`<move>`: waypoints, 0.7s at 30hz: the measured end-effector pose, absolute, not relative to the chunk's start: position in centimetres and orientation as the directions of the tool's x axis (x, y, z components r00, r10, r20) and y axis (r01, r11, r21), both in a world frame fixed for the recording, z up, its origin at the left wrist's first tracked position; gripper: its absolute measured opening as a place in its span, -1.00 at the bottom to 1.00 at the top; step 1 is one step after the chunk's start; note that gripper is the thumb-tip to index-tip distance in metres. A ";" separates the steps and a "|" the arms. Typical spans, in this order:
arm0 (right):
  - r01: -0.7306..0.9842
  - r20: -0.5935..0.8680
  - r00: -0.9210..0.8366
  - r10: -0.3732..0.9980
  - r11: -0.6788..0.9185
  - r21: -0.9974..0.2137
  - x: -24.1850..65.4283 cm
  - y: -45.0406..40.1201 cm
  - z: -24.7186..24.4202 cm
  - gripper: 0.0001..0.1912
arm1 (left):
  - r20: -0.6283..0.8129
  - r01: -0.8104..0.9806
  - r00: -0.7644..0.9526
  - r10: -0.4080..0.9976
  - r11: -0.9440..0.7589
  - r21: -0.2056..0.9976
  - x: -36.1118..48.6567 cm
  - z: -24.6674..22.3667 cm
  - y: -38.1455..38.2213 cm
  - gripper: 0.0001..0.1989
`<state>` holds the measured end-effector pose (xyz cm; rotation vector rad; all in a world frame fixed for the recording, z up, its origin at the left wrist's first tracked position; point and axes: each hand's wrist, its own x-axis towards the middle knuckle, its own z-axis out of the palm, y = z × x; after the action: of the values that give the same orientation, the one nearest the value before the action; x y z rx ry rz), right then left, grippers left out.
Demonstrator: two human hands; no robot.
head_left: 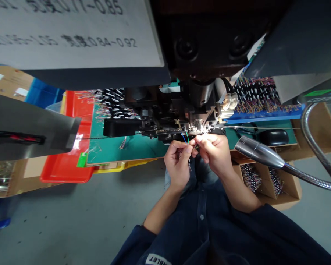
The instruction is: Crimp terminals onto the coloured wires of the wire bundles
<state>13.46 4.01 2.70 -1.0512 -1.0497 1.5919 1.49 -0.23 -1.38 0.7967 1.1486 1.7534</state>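
My left hand (178,162) pinches a thin multi-wire cable close below the head of a terminal crimping machine (193,127). A blue wire (183,138) and a green wire (187,137) fan up from between its fingertips. Beside it, almost touching, my right hand (213,149) has thumb and forefinger closed on thin wires at the machine's working point. The wire ends by the die are too small to make out. A strip of terminals (165,130) runs sideways through the machine.
A flexible metal lamp (260,151) reaches in from the right. Red trays (63,167) stand left of the green tabletop (149,145). Bundled cables (256,94) lie in a blue tray behind. A cardboard box (288,200) with more cables is below right, near a black mouse (274,137).
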 end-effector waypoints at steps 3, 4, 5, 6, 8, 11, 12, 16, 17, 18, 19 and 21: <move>-0.249 -0.189 -0.190 0.963 -0.234 -0.940 13.2 4.1 2.6 -0.60 | 0.052 -0.318 -0.426 0.903 -0.204 0.926 1.4 -1.3 -0.1 -0.71; -0.249 -0.195 -0.188 0.963 -0.238 -0.939 13.2 4.1 2.7 -0.61 | 0.052 -0.313 -0.426 0.903 -0.202 0.928 1.4 -1.2 -0.1 -0.71; -0.247 -0.199 -0.186 0.962 -0.242 -0.938 13.2 4.1 2.8 -0.61 | 0.053 -0.307 -0.427 0.903 -0.200 0.930 1.4 -1.2 -0.1 -0.71; -0.243 -0.203 -0.186 0.961 -0.245 -0.938 13.1 4.2 2.8 -0.61 | 0.051 -0.301 -0.427 0.903 -0.196 0.933 1.4 -1.2 -0.1 -0.71; -0.235 -0.208 -0.182 0.961 -0.248 -0.940 13.1 4.1 2.9 -0.62 | 0.042 -0.294 -0.427 0.903 -0.183 0.938 1.3 -1.2 -0.1 -0.69; -0.227 -0.203 -0.182 0.962 -0.242 -0.943 13.2 4.1 2.9 -0.62 | 0.030 -0.295 -0.430 0.902 -0.172 0.940 1.3 -1.2 -0.2 -0.67; -0.222 -0.201 -0.183 0.962 -0.240 -0.945 13.2 4.1 2.8 -0.61 | 0.030 -0.294 -0.430 0.902 -0.171 0.940 1.3 -1.2 -0.2 -0.67; -0.176 -0.195 -0.186 0.963 -0.228 -0.958 13.3 4.1 2.8 -0.58 | 0.032 -0.283 -0.424 0.905 -0.165 0.945 1.2 -1.3 -0.3 -0.68; -0.160 -0.186 -0.189 0.964 -0.217 -0.963 13.4 4.1 2.9 -0.57 | 0.031 -0.280 -0.420 0.907 -0.162 0.946 1.2 -1.4 -0.3 -0.69; -0.140 -0.175 -0.195 0.965 -0.203 -0.969 13.5 4.1 3.1 -0.56 | 0.030 -0.281 -0.412 0.911 -0.159 0.946 1.1 -1.5 -0.3 -0.69; -0.119 -0.164 -0.201 0.966 -0.190 -0.974 13.6 4.1 3.4 -0.55 | 0.031 -0.286 -0.398 0.917 -0.155 0.946 1.1 -1.6 -0.4 -0.70; -0.081 -0.154 -0.214 0.965 -0.174 -0.981 13.8 4.1 4.0 -0.54 | 0.035 -0.293 -0.360 0.932 -0.148 0.945 1.0 -1.9 -0.5 -0.72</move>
<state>13.75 4.10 3.99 -1.1488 -1.2018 1.5323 1.01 -0.48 -1.88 0.8395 1.1619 1.6730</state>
